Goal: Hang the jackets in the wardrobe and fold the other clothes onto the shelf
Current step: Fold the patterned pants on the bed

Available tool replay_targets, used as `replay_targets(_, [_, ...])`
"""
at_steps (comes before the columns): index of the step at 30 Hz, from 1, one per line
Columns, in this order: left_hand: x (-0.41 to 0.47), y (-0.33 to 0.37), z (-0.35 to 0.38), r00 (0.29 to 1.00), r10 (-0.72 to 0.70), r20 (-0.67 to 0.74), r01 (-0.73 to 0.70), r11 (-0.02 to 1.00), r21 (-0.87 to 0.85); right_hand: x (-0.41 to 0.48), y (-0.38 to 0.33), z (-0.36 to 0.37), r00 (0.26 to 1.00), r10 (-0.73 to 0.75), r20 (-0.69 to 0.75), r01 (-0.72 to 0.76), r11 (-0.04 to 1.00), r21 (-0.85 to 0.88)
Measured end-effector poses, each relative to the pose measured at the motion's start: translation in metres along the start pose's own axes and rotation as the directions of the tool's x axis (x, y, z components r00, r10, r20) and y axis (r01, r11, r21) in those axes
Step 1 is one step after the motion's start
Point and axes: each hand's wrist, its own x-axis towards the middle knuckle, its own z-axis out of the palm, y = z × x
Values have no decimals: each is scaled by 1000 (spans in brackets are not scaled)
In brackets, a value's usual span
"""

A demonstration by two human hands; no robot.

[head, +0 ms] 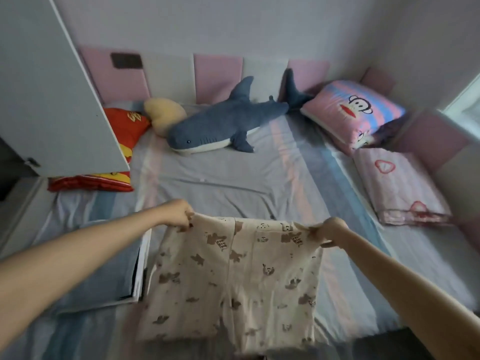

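**Mia:** What are the hands doing?

**Tom:** The left hand [179,213] pinches one top corner of the cream garment [233,276]. The right hand [328,229] pinches the other top corner. Both sets of fingers are curled tight on the cloth, and the top edge is pulled straight between them.

**Mia:** Where is the garment?

**Tom:** It is over the near part of the bed [220,183], right in front of the person. It hangs down from the two hands. I can't tell if the bottom part rests on the sheet.

**Mia:** Is it a jacket?

**Tom:** I don't think so. It looks thin and soft, with little brown bears on it. I can't tell if it is a top or trousers. So I think it is one to fold, not one to hang.

**Mia:** Which step is this?

**Tom:** I think it is the start of folding. The cloth is spread wide, but it is not folded yet.

**Mia:** What comes next?

**Tom:** I'd guess it needs to lie flat on the bed, smooth, then be folded over. After that it goes on the shelf. The wardrobe door [52,87] stands open on the left, but I can't see the shelf.
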Motion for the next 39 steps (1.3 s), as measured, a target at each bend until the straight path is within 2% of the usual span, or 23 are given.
replay_targets(1, [9, 7, -25, 985, -7, -170, 8, 1000, 2, 4, -21, -19, 981, -101, -166, 111, 992, 55])
replay_targets(3, [11, 33, -103, 872, -2, -490, -20, 999, -39, -2, -74, -78, 840, -237, -488, 344, 928, 141])
replay_targets(5, [1, 61, -179, 705, 21, -709, -65, 997, -35, -17, -122, -131, 641, -293, -709, 530, 837, 134])
replay_targets(6, [-16, 80, -233, 582, 39, -812, -98, 995, -22, -36, -155, -173, 537, -311, -784, 621, 775, 119])
replay_targets(8, [-41, 105, -293, 386, 45, -921, -141, 990, -11, -58, -192, -223, 412, -268, -871, 715, 688, 127])
replay_targets(10, [-68, 129, -347, 192, 82, -978, -189, 981, 45, -82, -223, -275, 332, -189, -924, 785, 598, 161])
replay_targets(12, [-83, 143, -379, 53, 105, -993, -238, 967, 90, -101, -240, -308, 271, -141, -952, 828, 538, 156])
replay_targets(15, [-81, 145, -391, -47, 122, -991, -265, 955, 130, -109, -245, -327, 251, -155, -955, 854, 500, 143])
replay_targets(17, [-66, 137, -379, -48, 136, -990, -268, 953, 144, -101, -238, -321, 272, -189, -944, 843, 519, 140])
replay_targets(19, [-36, 123, -355, 17, 170, -985, -262, 952, 160, -82, -222, -303, 335, -224, -915, 809, 566, 158])
replay_targets(22, [11, 94, -298, 195, 180, -964, -301, 947, 116, -43, -185, -249, 466, -279, -840, 757, 618, 214])
replay_targets(24, [42, 73, -248, 319, 244, -916, -328, 935, 135, -8, -155, -205, 562, -273, -781, 679, 692, 246])
replay_targets(27, [84, 34, -146, 518, 345, -783, -380, 913, 151, 48, -98, -122, 735, -223, -640, 507, 807, 301])
replay_targets(29, [109, 8, -78, 612, 342, -713, -373, 920, 121, 75, -59, -64, 819, -156, -553, 394, 853, 342])
replay_targets(32, [133, -26, 23, 692, 341, -637, -387, 919, 73, 98, -2, 25, 918, -95, -385, 244, 901, 360])
replay_targets(35, [152, -63, 129, 719, 394, -573, -444, 894, 58, 124, 56, 120, 965, -87, -247, 154, 951, 267])
replay_targets(39, [166, -112, 260, 828, 284, -483, -370, 925, -91, 137, 127, 231, 992, -52, -118, 74, 980, 185])
